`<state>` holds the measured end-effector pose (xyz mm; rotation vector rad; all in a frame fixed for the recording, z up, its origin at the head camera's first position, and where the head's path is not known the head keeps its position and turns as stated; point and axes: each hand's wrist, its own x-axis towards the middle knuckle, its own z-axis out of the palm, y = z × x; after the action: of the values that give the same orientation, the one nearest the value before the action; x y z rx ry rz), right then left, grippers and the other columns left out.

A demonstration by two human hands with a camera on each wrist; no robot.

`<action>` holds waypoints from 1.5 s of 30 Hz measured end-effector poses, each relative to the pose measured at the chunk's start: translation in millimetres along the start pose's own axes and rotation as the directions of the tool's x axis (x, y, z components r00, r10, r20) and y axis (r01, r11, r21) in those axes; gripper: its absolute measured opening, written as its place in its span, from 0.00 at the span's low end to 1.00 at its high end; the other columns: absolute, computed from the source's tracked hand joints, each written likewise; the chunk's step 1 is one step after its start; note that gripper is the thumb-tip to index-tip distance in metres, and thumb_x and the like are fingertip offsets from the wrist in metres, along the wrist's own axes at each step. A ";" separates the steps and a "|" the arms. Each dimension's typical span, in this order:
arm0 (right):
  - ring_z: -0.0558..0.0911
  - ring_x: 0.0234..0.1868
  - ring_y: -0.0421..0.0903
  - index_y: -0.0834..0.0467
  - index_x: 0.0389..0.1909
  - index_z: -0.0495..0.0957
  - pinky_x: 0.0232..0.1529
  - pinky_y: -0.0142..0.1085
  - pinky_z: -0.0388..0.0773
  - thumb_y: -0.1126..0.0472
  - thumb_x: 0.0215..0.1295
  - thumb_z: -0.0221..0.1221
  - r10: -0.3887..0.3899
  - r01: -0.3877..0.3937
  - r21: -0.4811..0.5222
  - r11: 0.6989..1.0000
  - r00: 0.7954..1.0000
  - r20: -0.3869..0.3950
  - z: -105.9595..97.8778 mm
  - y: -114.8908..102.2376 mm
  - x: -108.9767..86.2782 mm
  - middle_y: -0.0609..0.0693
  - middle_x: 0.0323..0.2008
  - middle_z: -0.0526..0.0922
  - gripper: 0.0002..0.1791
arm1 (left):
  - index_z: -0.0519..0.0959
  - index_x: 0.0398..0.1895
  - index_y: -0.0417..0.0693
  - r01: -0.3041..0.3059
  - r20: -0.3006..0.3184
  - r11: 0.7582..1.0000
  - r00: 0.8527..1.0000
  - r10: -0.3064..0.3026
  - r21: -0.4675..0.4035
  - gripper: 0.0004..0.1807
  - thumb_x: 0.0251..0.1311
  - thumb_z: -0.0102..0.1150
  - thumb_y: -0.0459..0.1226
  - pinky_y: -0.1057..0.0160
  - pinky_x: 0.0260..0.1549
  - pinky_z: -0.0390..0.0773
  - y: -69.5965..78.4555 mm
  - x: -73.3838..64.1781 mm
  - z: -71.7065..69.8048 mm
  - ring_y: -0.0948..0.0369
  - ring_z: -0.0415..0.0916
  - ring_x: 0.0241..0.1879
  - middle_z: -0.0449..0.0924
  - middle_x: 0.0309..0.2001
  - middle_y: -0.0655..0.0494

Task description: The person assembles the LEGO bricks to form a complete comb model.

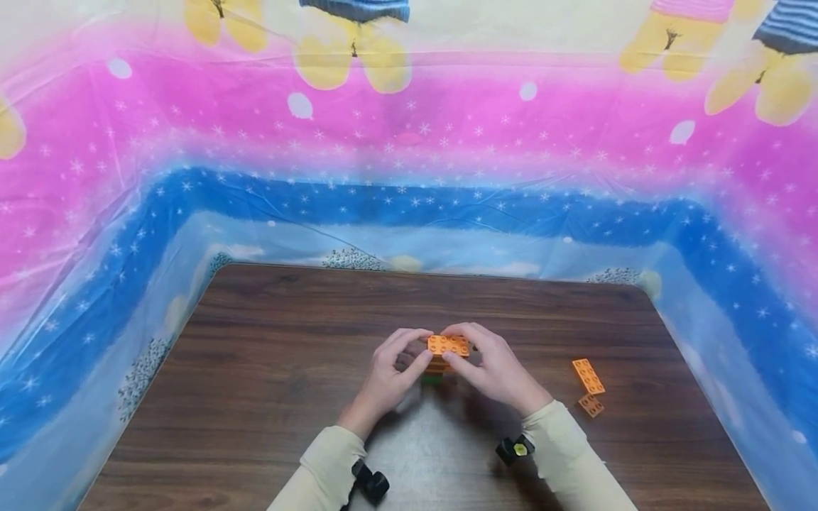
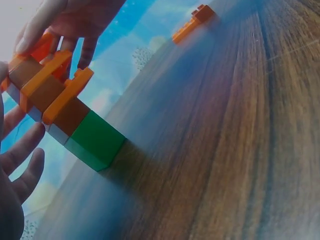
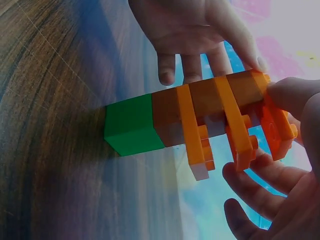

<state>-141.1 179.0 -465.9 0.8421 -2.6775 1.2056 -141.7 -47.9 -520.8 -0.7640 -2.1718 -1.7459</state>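
Note:
A tower of toy building bricks stands on the table. At its foot is a green brick (image 3: 132, 125); above it brown bricks (image 3: 167, 110) alternate with orange plates (image 3: 190, 135) that overhang towards the right-hand side. Topmost is another orange plate (image 1: 448, 345). Thumb and forefinger of my left hand (image 1: 391, 365) pinch the left end of that top plate. From the other side my right hand (image 1: 498, 363) grips it too, with the thumb along its near edge. In the right wrist view the lower fingers of both hands spread beside the tower, off the bricks.
To the right on the dark wooden table (image 1: 275, 369) lie a loose orange plate (image 1: 589, 376) and a small brown brick (image 1: 591, 405), close together. A patterned cloth (image 1: 409, 206) hangs around the table's back and sides.

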 end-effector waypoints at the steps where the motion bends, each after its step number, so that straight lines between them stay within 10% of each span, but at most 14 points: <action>1: 0.82 0.49 0.39 0.46 0.60 0.79 0.49 0.52 0.84 0.50 0.75 0.64 -0.001 0.001 0.001 1.000 1.000 0.000 0.7 0.5 -0.1 0.41 0.53 0.83 0.16 | 0.81 0.62 0.43 0.000 -0.001 1.000 1.000 0.000 0.001 0.17 0.73 0.63 0.35 0.56 0.38 0.87 -0.6 -0.4 0.3 0.54 0.84 0.42 0.82 0.55 0.54; 10: 0.80 0.46 0.40 0.46 0.60 0.79 0.47 0.52 0.82 0.50 0.76 0.64 -0.007 0.007 0.026 1.000 1.000 0.000 4.4 0.1 0.7 0.41 0.53 0.83 0.16 | 0.81 0.58 0.37 -0.015 -0.042 1.000 0.999 0.014 -0.011 0.16 0.68 0.63 0.25 0.52 0.35 0.86 36.7 1.9 -4.0 0.47 0.83 0.39 0.83 0.50 0.43; 24: 0.80 0.52 0.40 0.49 0.63 0.79 0.52 0.46 0.84 0.51 0.75 0.65 -0.011 0.010 -0.065 0.998 1.000 -0.024 2.6 -5.8 -0.5 0.44 0.56 0.81 0.19 | 0.82 0.61 0.45 -0.004 -0.032 1.000 0.999 0.004 0.012 0.18 0.70 0.65 0.31 0.53 0.36 0.87 0.6 1.0 1.2 0.53 0.83 0.41 0.82 0.53 0.50; 34: 0.79 0.58 0.44 0.54 0.67 0.76 0.56 0.52 0.83 0.54 0.72 0.68 -0.005 -0.001 -0.094 0.996 0.998 -0.065 -3.7 -1.0 -12.3 0.47 0.61 0.79 0.26 | 0.81 0.64 0.56 0.030 0.004 0.999 1.000 -0.030 0.027 0.18 0.74 0.63 0.39 0.57 0.40 0.86 2.7 0.8 -0.7 0.61 0.83 0.44 0.81 0.55 0.59; 45: 0.80 0.58 0.49 0.52 0.66 0.77 0.53 0.54 0.82 0.55 0.73 0.67 0.021 -0.052 -0.174 0.983 0.984 -0.176 -17.9 21.4 -48.3 0.47 0.61 0.77 0.24 | 0.81 0.63 0.45 0.051 0.020 0.998 0.998 -0.051 0.030 0.18 0.74 0.64 0.38 0.56 0.41 0.86 4.1 1.4 -4.2 0.60 0.84 0.44 0.82 0.56 0.58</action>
<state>-113.8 224.9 -482.1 0.6333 -2.6204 0.9775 -141.1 -51.0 -515.7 -0.7290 -2.2443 -1.7333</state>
